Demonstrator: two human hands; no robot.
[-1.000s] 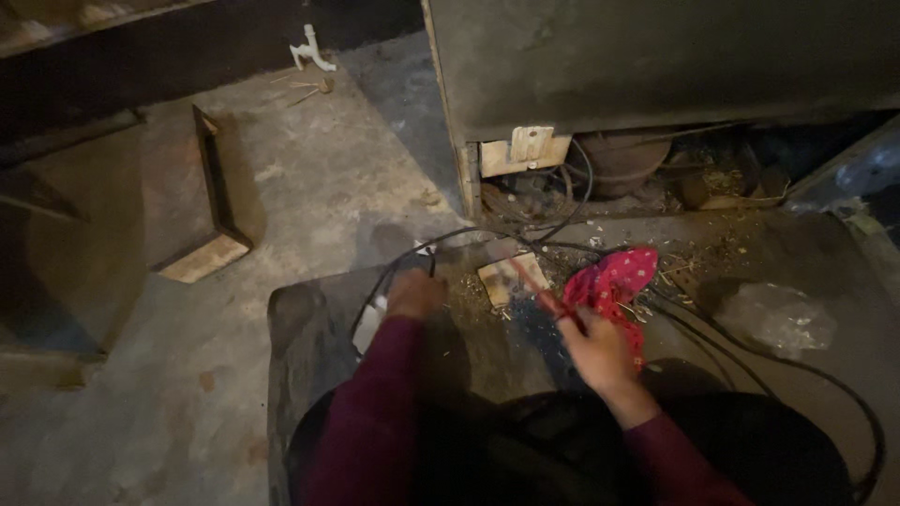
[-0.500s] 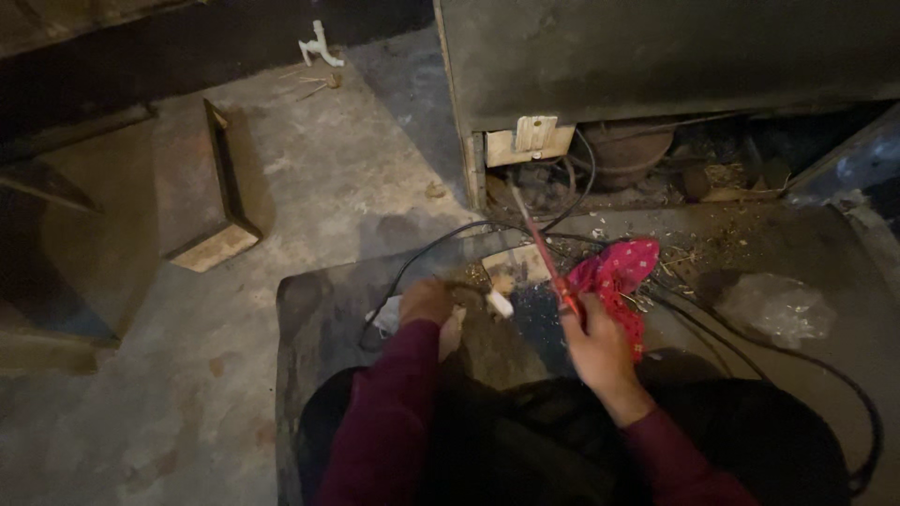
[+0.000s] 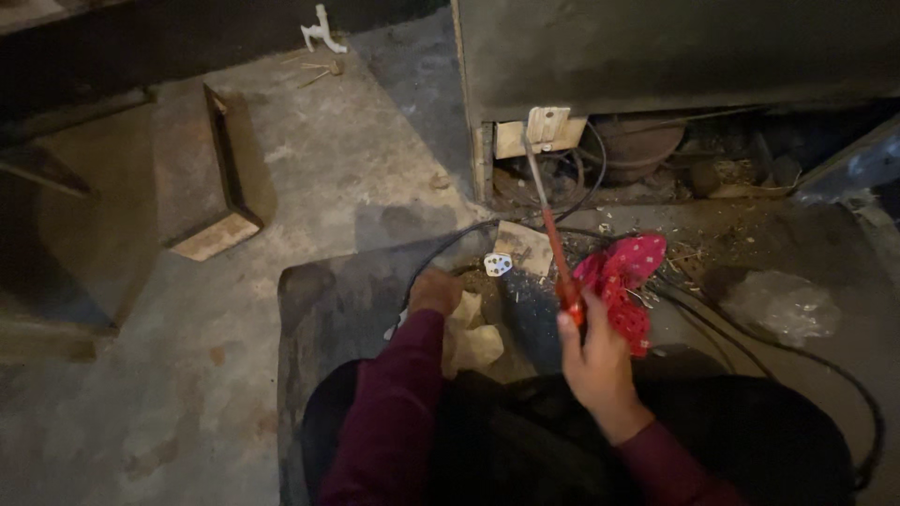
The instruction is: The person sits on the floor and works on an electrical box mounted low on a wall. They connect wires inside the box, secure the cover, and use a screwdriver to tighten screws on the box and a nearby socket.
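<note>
the red-handled screwdriver is up in my right hand now, fingers wrapped tight around the handle, its long shaft slanting away from me so the tip reaches the pale metal bracket at the bottom edge of the dark cabinet. a second ago that hand lay low on the red spotted cloth with no tool raised; half a second ago the shaft was only partway up. so the tool has gone from the floor to pointing at the bracket, and the work has moved off the mat and onto the cabinet's underside.

my left hand rests knuckles up on the mat, closed over something pale, i think crumpled paper, though the light is too poor to be sure. it has slid nearer to me than before. the small white plug lies just beyond it, apart from both hands. black cables loop across the dusty floor to my right, past a clear plastic bag. the wooden box stays off to the left.
</note>
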